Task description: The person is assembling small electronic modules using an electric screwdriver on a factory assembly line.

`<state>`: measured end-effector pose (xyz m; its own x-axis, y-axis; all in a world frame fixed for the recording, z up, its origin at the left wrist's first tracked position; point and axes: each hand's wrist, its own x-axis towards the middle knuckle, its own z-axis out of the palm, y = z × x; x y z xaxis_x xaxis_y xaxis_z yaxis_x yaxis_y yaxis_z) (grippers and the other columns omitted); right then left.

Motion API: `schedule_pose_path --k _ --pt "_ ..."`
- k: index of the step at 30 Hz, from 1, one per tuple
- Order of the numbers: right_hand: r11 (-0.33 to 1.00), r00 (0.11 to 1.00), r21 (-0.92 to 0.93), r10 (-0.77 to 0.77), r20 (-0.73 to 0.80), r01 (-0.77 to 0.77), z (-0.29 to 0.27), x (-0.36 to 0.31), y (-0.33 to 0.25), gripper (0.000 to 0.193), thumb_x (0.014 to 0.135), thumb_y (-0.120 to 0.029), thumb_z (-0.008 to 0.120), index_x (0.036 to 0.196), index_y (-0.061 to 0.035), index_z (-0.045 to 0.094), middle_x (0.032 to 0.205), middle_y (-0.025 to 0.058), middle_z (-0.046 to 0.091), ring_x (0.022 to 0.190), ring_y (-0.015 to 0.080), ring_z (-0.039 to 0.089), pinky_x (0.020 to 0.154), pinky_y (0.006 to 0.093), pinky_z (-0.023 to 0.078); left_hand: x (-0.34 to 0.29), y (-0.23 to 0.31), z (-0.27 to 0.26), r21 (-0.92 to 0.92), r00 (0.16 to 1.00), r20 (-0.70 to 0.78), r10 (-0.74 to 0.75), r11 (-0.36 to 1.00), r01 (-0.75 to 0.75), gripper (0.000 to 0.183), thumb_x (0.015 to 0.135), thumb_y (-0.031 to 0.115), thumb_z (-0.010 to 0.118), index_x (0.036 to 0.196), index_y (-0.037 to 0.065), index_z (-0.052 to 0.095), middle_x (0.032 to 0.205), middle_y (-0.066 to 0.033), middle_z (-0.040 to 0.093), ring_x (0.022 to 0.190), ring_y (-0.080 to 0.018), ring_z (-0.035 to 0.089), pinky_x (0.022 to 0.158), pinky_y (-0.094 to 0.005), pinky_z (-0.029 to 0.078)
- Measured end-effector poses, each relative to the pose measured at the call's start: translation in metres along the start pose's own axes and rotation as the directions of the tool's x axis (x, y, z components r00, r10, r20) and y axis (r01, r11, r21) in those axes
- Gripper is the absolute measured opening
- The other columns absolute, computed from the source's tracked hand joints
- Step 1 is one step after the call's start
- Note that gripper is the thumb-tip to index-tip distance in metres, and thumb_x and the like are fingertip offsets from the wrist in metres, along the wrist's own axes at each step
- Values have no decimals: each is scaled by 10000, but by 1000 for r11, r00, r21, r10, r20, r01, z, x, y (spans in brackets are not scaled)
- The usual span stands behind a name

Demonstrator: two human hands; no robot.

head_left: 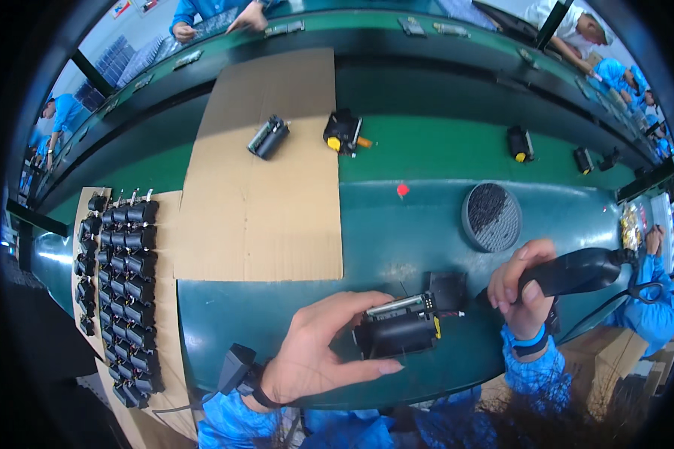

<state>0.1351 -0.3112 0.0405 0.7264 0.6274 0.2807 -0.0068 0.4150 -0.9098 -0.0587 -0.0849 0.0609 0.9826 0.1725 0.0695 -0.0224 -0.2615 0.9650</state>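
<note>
My left hand point(318, 348) is wrapped round a black cylindrical housing point(397, 334) with a green circuit board along its top and a yellow part at its right end. The housing rests low over the green table, and a flat black block point(448, 290) lies just behind it. In my right hand point(528, 288) is a black electric screwdriver point(580, 275), held sideways with its tip pointing left toward the housing. The tip is partly hidden by my fingers and stays apart from the housing.
A round dish point(493, 217) of small black parts stands behind my right hand. Rows of black housings point(131, 292) fill cardboard at the left. More units point(269, 138) sit on the cardboard sheet point(269, 217) and green belt point(442, 150). Scissors point(644, 293) lie at right; co-workers sit around.
</note>
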Motion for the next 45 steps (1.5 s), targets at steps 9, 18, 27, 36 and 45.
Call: schedule_pose_path --k 9,18,27,36,45 --pt "998 983 38 -46 180 40 4 -17 -9 521 800 -115 807 1206 61 532 635 39 542 572 155 553 546 320 472 7 6 38 -74 983 -81 166 982 -172 616 746 339 856 1217 17 624 1033 -144 685 819 -246 654 728 -316 538" --pt "945 898 -199 -160 410 259 1 -4 -15 550 735 -148 893 1166 74 633 623 54 616 549 122 595 529 273 475 13 11 45 -38 986 -22 167 985 -168 696 710 453 860 1192 1 642 1059 -159 707 935 -312 698 823 -371 544" --pt "942 889 -197 -169 427 273 -3 -6 -11 550 748 -223 891 1146 61 639 617 53 630 538 125 615 510 267 471 13 9 46 -42 986 -11 167 985 -167 688 713 449 860 1187 0 643 1026 -159 703 877 -304 688 783 -376 541" --pt "926 886 -235 -173 431 295 -5 -7 -9 531 729 -242 901 1096 48 651 607 48 635 518 128 615 502 256 466 12 7 47 -50 981 -12 196 979 -196 673 705 405 878 1182 -8 643 1025 -164 701 875 -304 686 781 -371 544" --pt "932 888 -218 -175 426 289 -4 -7 -10 525 729 -230 902 1097 49 651 607 44 634 515 123 616 491 253 462 12 9 48 -58 983 -3 181 982 -181 673 706 419 874 1175 -7 649 1012 -152 703 857 -292 682 766 -360 542"
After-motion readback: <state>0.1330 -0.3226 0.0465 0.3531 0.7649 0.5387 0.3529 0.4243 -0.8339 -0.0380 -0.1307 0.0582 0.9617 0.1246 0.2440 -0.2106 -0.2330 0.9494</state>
